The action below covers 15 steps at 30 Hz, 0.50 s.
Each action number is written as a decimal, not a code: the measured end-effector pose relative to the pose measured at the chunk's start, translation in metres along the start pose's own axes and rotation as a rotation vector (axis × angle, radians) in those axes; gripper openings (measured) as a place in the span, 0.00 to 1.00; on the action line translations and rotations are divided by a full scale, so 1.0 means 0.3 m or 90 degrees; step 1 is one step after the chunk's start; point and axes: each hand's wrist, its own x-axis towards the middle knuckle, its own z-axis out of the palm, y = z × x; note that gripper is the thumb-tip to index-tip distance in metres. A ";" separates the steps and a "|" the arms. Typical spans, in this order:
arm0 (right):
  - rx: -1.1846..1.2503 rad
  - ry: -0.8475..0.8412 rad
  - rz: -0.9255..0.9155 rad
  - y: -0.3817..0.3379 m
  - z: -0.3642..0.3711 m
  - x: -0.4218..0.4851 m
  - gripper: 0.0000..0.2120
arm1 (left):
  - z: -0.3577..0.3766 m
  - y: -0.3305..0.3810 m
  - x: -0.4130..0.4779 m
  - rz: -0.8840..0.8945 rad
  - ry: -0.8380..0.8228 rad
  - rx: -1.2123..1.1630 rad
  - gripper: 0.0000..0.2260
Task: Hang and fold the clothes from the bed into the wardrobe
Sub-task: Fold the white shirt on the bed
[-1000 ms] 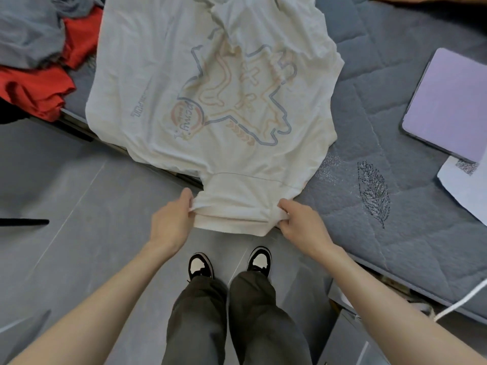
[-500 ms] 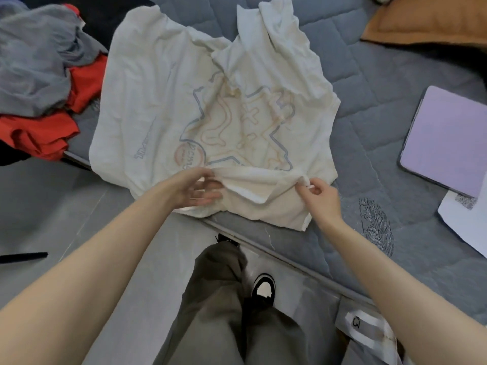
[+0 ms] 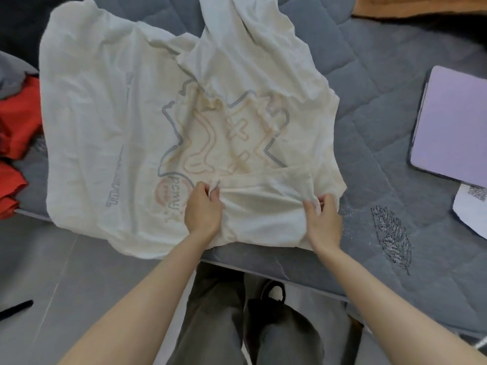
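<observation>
A cream T-shirt (image 3: 105,127) with a printed outline design is spread flat on the grey quilted bed (image 3: 395,122), print side up. A flap of it (image 3: 263,204) is laid back over the near part of the shirt. The left end of this flap is pinched by the left hand (image 3: 203,209), with the fingers curled round a bunch of cloth. The right end is gripped by the right hand (image 3: 324,222), whose fingers are bent into the fabric.

The near left corner of the shirt is carried past the bed's edge and hangs above the grey floor (image 3: 52,272). At the left edge of the bed a red garment (image 3: 18,122) and a grey garment (image 3: 10,75) are piled just beside the shirt. On the right, well apart from it, a lilac flat case (image 3: 453,122) is seen, with a white sheet (image 3: 471,209) partly under it. Bare quilt with a stitched leaf (image 3: 392,233) is left between shirt and case.
</observation>
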 end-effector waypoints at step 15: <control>-0.065 0.038 -0.190 -0.281 -0.020 0.140 0.08 | -0.150 0.190 0.249 0.187 -0.042 -0.030 0.16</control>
